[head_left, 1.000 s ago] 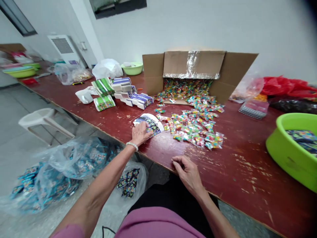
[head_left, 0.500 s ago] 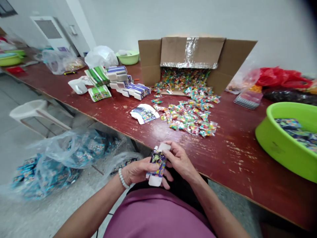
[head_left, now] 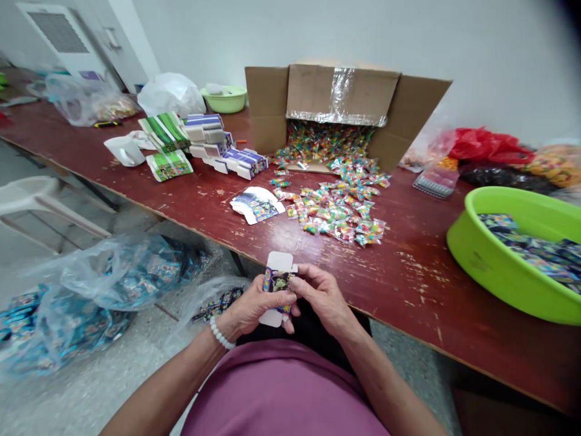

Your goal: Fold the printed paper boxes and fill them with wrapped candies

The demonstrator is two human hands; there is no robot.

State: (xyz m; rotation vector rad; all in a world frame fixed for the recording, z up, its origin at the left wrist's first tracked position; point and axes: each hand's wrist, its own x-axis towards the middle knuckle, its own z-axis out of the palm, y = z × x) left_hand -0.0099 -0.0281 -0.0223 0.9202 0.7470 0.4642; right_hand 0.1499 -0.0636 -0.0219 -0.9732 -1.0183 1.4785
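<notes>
At six o'clock, the left hand (head_left: 254, 306) grips a small carton (head_left: 276, 282), thumb hiding its lower print; the right hand (head_left: 324, 297) pinches its two-o'clock edge, fingertips partly obscured. The green basin (head_left: 481, 272) at three o'clock is cut off.

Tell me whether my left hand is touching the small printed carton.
Touching. The head view shows it: your left hand holds the small printed carton, its thumb lying across the printed face.
</notes>
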